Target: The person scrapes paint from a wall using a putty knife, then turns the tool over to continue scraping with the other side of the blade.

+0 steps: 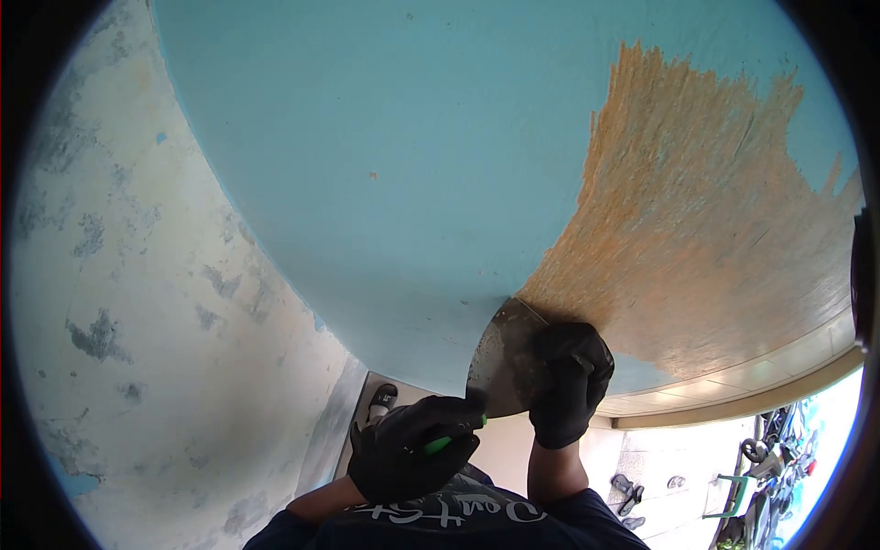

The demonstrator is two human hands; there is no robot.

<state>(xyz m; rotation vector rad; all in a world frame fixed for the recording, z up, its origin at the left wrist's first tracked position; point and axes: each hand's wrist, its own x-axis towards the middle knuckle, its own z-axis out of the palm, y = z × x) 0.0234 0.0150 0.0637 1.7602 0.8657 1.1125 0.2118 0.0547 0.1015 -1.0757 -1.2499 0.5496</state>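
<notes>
My left hand (417,446), in a black glove, is closed round the green handle (438,445) of a wide scraper. Its broad grey blade (500,357) is smudged and reaches up to the wall, with a corner at the border between blue paint and bared surface. My right hand (570,376), also black-gloved, is closed at the blade's right edge; its fingertips are partly hidden. Blue paint (385,165) covers much of the wall ahead. To the right, a large ragged-edged patch (687,211) shows orange-brown where the paint is gone.
On the left is a whitish wall (165,275) with grey stains. A tiled ledge (742,378) curves along the right. Down on the floor are a sandal on a foot (383,400) and loose footwear (628,495). Parked motorbikes (770,458) and a green-framed object (733,495) stand lower right.
</notes>
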